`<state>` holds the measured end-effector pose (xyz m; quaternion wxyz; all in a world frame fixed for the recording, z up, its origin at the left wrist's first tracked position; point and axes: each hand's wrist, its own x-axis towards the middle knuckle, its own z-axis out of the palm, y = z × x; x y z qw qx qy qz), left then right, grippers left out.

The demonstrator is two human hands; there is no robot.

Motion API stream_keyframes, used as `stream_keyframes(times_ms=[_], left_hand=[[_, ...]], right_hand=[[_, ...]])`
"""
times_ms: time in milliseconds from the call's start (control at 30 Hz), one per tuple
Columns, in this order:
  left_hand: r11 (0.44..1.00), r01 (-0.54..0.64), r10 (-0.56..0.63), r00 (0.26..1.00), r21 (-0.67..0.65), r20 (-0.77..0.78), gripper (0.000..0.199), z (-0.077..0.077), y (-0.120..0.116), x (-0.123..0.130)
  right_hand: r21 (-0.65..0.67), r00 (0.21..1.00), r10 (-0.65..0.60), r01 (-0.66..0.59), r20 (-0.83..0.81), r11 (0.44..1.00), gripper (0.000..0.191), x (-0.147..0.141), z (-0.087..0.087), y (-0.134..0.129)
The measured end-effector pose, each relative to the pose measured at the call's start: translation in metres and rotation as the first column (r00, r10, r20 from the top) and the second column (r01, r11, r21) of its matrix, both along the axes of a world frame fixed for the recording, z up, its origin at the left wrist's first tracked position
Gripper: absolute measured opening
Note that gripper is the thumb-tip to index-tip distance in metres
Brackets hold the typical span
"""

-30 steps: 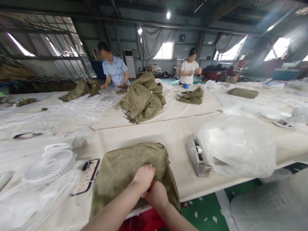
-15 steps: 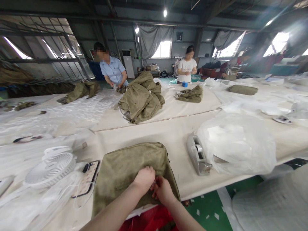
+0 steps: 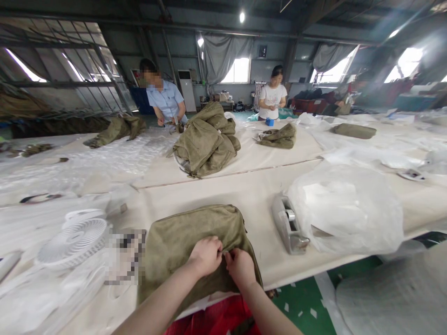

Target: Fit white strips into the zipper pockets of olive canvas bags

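Observation:
An olive green fabric bag (image 3: 174, 242) lies flat on the pale table (image 3: 261, 195) right in front of me. My left hand (image 3: 206, 255) rests on its right half, fingers closed in a pinch at the fabric. Close beside it, my right hand (image 3: 240, 266) is also closed, thumb and forefinger pressed together near the left fingertips. Whatever lies between the fingertips is too small to make out; the fabric is slightly raised there.
Right of the bag stands a tape dispenser (image 3: 289, 225) beside a large clear plastic bag (image 3: 349, 209). A white fan (image 3: 75, 242) is at the left. Behind are a heap of olive bags (image 3: 206, 142) and people (image 3: 165, 100) across the table.
Both hands have shifted slightly up over the bag, and the right hand has turned so its fingertips point at the left ones. The people in the background have moved their hands a little.

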<state>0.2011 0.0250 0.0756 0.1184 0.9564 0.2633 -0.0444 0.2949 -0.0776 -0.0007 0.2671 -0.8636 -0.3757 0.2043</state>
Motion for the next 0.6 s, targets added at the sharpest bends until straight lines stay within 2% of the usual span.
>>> stream_keyframes(times_ms=[167, 300, 433, 600], left_hand=[[1.000, -0.003, 0.003, 1.000, 0.030, -0.009, 0.010, -0.007, -0.002, 0.000], [0.995, -0.011, 0.009, 1.000, 0.101, 0.015, 0.012, -0.022, -0.007, -0.002], [0.977, -0.027, 0.006, 0.995, 0.210, 0.100, 0.016, -0.042, -0.010, -0.004], [0.934, -0.085, -0.005, 0.968, 0.348, 0.249, 0.028, -0.061, -0.011, 0.001]], right_hand=[[0.021, 1.000, 0.021, -0.020, -0.022, 1.000, 0.038, 0.000, -0.005, 0.000], [0.097, 0.997, 0.074, -0.070, -0.035, 0.993, 0.029, 0.005, -0.004, -0.004], [0.152, 0.993, 0.114, -0.108, -0.035, 0.982, 0.016, 0.009, -0.005, -0.008], [0.173, 0.993, 0.114, -0.106, -0.039, 0.979, 0.016, 0.009, -0.008, -0.009]])
